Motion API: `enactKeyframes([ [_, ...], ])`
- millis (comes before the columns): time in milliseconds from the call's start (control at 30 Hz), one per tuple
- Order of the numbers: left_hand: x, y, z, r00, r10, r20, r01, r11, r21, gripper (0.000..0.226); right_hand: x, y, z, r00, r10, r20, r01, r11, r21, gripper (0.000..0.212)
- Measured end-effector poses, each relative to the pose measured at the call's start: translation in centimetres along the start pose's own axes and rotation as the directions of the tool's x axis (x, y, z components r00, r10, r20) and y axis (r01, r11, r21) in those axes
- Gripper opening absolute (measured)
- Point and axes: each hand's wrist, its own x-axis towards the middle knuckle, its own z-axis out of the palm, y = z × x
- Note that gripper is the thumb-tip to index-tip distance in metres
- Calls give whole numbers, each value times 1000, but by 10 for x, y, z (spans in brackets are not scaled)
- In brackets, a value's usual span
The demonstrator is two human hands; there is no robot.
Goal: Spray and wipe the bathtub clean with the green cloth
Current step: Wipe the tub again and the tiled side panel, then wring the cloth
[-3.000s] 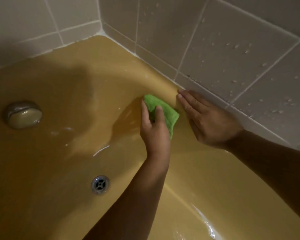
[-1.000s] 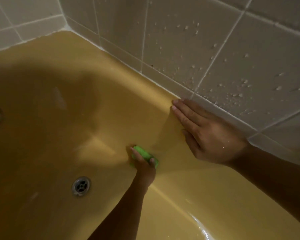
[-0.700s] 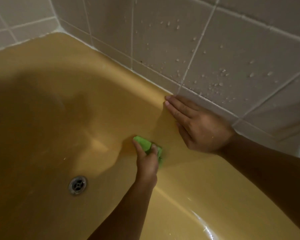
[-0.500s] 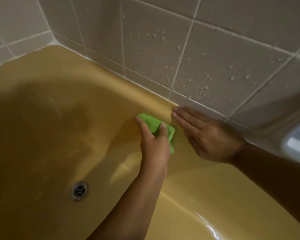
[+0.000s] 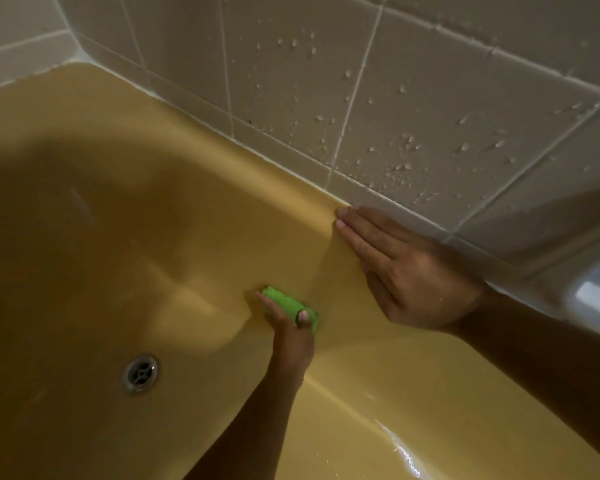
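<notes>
Compared with half a second ago, the left hand (image 5: 291,336) and the green cloth (image 5: 286,303) sit lower on the bathtub (image 5: 187,209) wall, down from just under the rim beside the right hand's fingertips (image 5: 342,216) and now well apart from them.

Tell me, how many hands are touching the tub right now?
2. The left hand presses the green cloth low on the tub's inner wall; the right hand lies flat on the rim beside the tiled wall.
</notes>
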Motion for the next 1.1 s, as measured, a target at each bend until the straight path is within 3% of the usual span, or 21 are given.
enactKeyframes([
  [133,6,-14,0,983,-185,-13,185,982,-39,92,0,-1,1,1000,4,-5,-4,1000,-13,72],
  [267,24,-35,18,982,-173,-78,152,963,-223,98,-1,0,2,1000,-5,-1,5,999,-45,72],
  [467,-50,57,27,972,182,-151,-222,919,-325,87,-30,-3,0,999,33,-7,-33,999,-41,70],
  [633,-82,109,29,901,422,-99,-434,880,-191,89,-81,2,-12,996,92,-19,-92,996,15,71],
  [767,-87,102,37,852,518,-69,-520,854,-14,94,-78,9,-13,998,69,-10,-68,995,71,64],
  [833,-83,83,44,867,495,-60,-494,869,28,97,-77,10,-12,998,61,-18,-59,995,81,62],
  [967,-75,44,61,948,313,-51,-311,949,48,93,-72,10,-12,998,57,-4,-56,992,114,59],
  [1100,-60,14,64,982,186,-35,-184,981,56,94,-70,9,-13,999,37,-19,-34,994,102,65],
])
